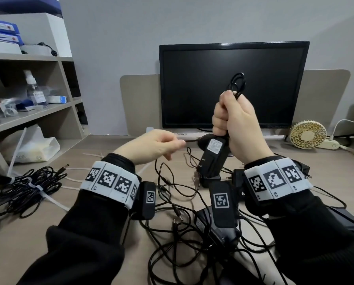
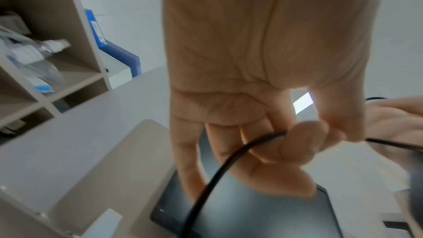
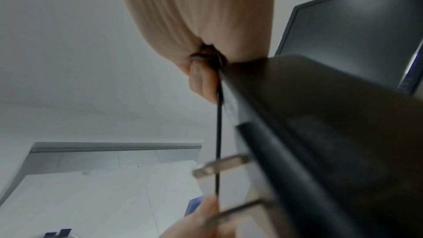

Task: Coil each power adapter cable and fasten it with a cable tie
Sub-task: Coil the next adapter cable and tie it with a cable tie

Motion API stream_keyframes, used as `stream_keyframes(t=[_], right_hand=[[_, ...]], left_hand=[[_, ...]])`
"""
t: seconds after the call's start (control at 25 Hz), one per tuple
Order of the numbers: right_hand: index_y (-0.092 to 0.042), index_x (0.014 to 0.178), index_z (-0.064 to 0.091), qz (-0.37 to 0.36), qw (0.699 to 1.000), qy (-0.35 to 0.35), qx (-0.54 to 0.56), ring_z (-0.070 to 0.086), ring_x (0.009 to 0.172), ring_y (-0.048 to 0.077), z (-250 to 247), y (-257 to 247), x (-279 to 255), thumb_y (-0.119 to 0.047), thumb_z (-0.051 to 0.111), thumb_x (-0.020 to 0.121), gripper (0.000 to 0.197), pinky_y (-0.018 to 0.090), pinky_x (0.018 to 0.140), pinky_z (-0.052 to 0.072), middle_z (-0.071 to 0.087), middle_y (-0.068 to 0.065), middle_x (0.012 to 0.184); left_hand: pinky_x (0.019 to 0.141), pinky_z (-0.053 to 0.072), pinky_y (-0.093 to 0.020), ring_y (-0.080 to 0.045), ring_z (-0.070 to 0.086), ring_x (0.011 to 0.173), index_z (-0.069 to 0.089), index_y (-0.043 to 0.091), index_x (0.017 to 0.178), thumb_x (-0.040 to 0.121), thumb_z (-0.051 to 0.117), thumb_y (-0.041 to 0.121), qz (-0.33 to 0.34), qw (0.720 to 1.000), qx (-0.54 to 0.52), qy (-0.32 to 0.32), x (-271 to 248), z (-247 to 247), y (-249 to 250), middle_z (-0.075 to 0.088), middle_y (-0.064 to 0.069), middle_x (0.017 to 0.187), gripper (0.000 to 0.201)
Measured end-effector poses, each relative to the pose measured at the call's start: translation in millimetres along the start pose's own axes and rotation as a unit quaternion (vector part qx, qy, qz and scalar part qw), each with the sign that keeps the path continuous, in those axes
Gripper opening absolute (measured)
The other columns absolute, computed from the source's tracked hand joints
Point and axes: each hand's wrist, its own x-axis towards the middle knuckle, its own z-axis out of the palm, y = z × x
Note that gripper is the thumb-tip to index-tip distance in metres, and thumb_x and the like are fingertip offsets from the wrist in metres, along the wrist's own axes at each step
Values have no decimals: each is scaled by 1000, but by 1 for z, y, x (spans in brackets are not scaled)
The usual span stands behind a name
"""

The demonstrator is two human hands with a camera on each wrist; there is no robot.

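Observation:
My right hand (image 1: 233, 120) is raised in front of the monitor and grips a black power adapter (image 1: 213, 157) that hangs below the fist, prongs (image 3: 219, 166) pointing left. Black cable loops (image 1: 237, 83) stick out above the fist. My left hand (image 1: 161, 144) pinches that adapter's thin black cable (image 2: 228, 166) between thumb and forefinger, just left of the adapter. The cable (image 3: 219, 133) runs taut between the two hands. Several more adapters with loose tangled cables (image 1: 182, 212) lie on the desk below. White cable ties (image 1: 73, 179) lie on the desk to the left.
A bundle of coiled black cables (image 1: 26, 186) fastened with white ties lies at the left desk edge. A black monitor (image 1: 233, 85) stands behind my hands. A shelf unit (image 1: 38, 112) sits at left, a small fan (image 1: 307, 134) at right, a white bag (image 1: 34, 147) under the shelf.

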Motion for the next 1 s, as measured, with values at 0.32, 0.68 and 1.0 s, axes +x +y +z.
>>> stream_keyframes(t=[0.32, 0.68, 1.0], right_hand=[[-24, 84, 47, 2, 920, -134, -368, 47, 53, -5, 10, 17, -9, -29, 37, 102, 21, 21, 60, 34, 72, -2, 84], [-30, 89, 49, -22, 940, -171, -295, 46, 66, 0, 11, 24, -10, -27, 38, 103, 18, 24, 70, 37, 49, -12, 74], [-15, 116, 53, 25, 954, -235, -184, 68, 91, 17, 15, 20, -15, -27, 32, 105, 27, 35, 87, 51, 68, 3, 85]], left_hand=[[61, 33, -28, -12, 36, 58, 48, 18, 64, 101, 41, 23, 70, 958, -197, 195, -1, -9, 18, 39, 2, 59, 38], [55, 28, -20, -5, 34, 59, 75, 25, 81, 85, 48, 26, 103, 936, -306, 139, -5, -3, 33, 44, 10, 61, 27], [53, 41, -11, 0, 51, 53, 66, 15, 82, 92, 58, 8, 133, 920, -293, 223, -8, 3, 41, 59, 14, 56, 14]])
